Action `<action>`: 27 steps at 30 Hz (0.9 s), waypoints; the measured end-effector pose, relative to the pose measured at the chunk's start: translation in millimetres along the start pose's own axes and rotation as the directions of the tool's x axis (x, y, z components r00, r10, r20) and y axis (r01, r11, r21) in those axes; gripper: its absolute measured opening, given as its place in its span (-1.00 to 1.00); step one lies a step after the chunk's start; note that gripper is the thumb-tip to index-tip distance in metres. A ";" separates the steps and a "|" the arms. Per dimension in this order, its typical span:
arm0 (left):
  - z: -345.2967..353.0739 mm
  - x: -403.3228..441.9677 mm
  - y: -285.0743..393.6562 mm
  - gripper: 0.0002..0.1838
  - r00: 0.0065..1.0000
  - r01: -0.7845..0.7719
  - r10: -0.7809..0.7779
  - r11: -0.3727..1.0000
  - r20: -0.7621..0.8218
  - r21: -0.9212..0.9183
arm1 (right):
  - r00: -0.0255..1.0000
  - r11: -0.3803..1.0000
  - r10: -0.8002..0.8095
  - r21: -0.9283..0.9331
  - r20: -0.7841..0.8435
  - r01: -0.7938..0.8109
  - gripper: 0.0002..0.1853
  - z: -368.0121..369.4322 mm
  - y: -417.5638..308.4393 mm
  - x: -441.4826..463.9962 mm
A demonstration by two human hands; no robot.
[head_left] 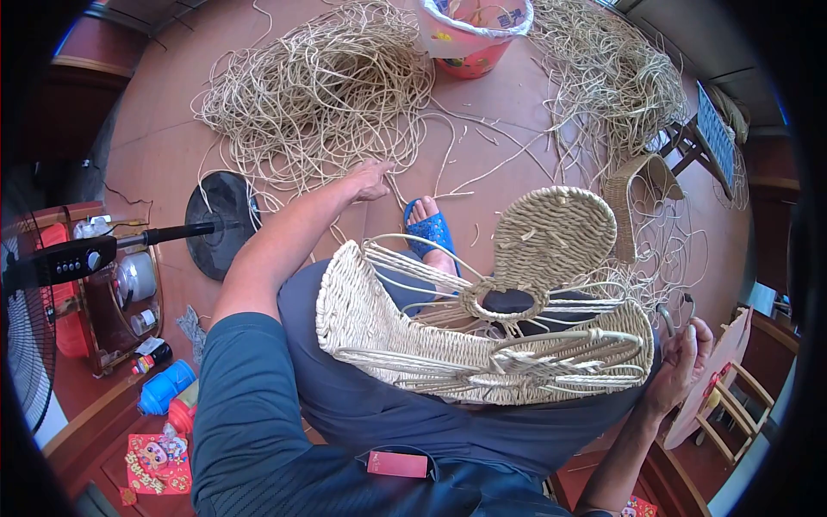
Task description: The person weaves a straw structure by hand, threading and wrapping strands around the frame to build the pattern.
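A woven cord basket (431,345) lies across my lap, its long loose strands looped over the frame. A rounded woven panel (556,233) stands up from its far side, above a round woven ring (506,302). My left hand (370,181) is stretched out to the near edge of a big tangle of pale cord (319,86), its fingers closed around a strand. To the right of the basket, my right hand (685,366) is raised with thumb and fingers pressed together. A curved grey metal piece (665,319) shows beside these fingers; what they grip is partly hidden.
A lined red bucket (474,56) and a second cord heap (612,73) stand farther off. At left are a fan base (222,226) and a blue bottle (166,388). A woven strip (633,207) and wooden chair (732,401) are at right. Cord scraps litter the floor.
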State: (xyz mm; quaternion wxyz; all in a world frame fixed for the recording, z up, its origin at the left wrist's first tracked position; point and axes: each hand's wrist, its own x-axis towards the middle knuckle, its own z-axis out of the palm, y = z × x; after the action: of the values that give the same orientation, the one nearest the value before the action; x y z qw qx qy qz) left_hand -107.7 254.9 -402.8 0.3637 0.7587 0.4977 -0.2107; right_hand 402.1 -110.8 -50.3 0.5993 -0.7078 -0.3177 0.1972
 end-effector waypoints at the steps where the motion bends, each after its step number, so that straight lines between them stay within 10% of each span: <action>1: -1.4 -2.5 -0.5 -0.03 1.000 -0.008 0.008 1.000 -0.010 0.008 | 1.000 1.000 0.003 -0.001 -0.007 -0.003 -0.81 0.8 -0.1 -0.2; 27: 16.2 -3.7 -13.9 -0.04 0.999 -0.031 0.030 0.998 0.017 0.054 | 1.000 0.999 0.013 -0.036 0.009 -0.013 -0.80 2.2 -3.2 1.3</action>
State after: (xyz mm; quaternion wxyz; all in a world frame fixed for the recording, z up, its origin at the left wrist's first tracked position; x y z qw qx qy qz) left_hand -121.2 243.6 -415.6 0.3503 0.7741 0.4770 -0.2247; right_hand 400.9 -108.1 -47.5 0.5839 -0.7195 -0.3193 0.1985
